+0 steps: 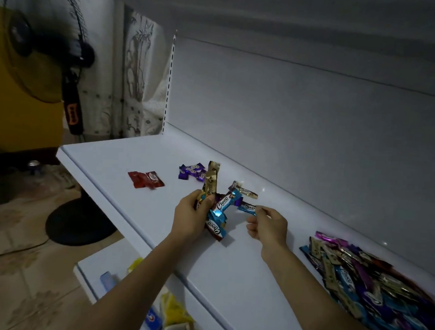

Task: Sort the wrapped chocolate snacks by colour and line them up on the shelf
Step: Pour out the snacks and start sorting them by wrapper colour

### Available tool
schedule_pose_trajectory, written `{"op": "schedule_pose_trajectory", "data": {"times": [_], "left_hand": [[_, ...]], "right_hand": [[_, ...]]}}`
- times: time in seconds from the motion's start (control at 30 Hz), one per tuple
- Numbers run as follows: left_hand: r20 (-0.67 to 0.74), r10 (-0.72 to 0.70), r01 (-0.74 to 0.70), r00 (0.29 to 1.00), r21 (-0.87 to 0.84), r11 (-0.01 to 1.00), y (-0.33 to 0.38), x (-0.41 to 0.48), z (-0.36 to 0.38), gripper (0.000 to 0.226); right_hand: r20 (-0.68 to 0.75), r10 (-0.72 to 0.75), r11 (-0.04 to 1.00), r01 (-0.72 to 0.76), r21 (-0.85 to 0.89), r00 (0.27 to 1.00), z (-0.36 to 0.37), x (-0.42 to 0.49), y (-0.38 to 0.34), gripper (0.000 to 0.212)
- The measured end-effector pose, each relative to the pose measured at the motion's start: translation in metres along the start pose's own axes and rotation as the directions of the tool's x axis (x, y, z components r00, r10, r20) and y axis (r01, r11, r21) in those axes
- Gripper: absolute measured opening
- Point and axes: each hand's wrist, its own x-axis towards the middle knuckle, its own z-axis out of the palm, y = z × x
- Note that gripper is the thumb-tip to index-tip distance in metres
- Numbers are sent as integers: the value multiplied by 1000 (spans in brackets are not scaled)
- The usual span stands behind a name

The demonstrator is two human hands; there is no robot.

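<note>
Glossy white shelf (pixel 230 263); shiny crinkled foil snack wrappers (pixel 372 286).

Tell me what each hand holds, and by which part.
Left hand grips a mixed bunch of wrapped snacks by their gathered ends. Right hand pinches one blue snack by its right end.

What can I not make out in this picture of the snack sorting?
Head view: the count of the bunch of snacks in the left hand; fingers and overlapping wrappers hide some.
Head view: the mixed pile is cut off by the right edge.
Head view: packages on the lower shelf are blurred, partly behind the left forearm.
</note>
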Motion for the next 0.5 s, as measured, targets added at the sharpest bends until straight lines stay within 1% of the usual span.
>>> {"op": "schedule_pose_trajectory", "data": {"times": [0.1, 0.13, 0.17, 0.2, 0.27, 0.3, 0.33, 0.37, 0.4, 0.43, 0.47, 0.5], "left_hand": [[-15, 2, -2, 1000, -35, 999, -6, 5, -1, 15], [-13, 5, -5, 1000, -44, 999, -8, 5, -2, 15], [-9, 11, -11, 1000, -44, 999, -9, 4, -2, 15], [-5, 14, -14, 1000, -38, 999, -9, 4, -2, 16], [-6, 6, -6, 1000, -20, 1000, -9, 4, -1, 18], [-3, 5, -5, 1000, -10, 1000, -9, 5, -1, 20], [2, 9, -9, 1000, 1, 1000, -9, 5, -1, 20], [4, 12, -12, 1000, 13, 1000, -9, 4, -1, 21], [7, 17, -18, 1000, 26, 1000, -8, 4, -1, 21], [12, 26, -27, 1000, 38, 999, -8, 3, -1, 21], [15, 39, -39, 999, 50, 998, -7, 2, 0, 20], [16, 52, -52, 999, 60, 997, -6, 2, -1, 19]], "right_hand": [[52, 13, 994, -7, -111, 999, 3, 18, -1, 11], [54, 2, 980, 8, -198, 999, 3, 23, -2, 12], [50, -28, 946, 43, -322, 998, 1, 29, -3, 13], [56, -69, 881, 87, -466, 996, -3, 34, -4, 16], [111, -136, 665, 174, -727, 984, -13, 40, -6, 29], [131, -182, 560, 213, -801, 974, -17, 41, -7, 33], [141, -254, 496, 255, -830, 957, -20, 39, -7, 31], [156, -329, 487, 309, -817, 931, -20, 35, -7, 27], [171, -378, 535, 365, -762, 910, -17, 29, -8, 30], [186, -385, 624, 403, -669, 904, -11, 21, -8, 37], [201, -354, 721, 403, -564, 914, -4, 11, -8, 43], [217, -305, 803, 373, -464, 927, 3, 1, -8, 44]]}}
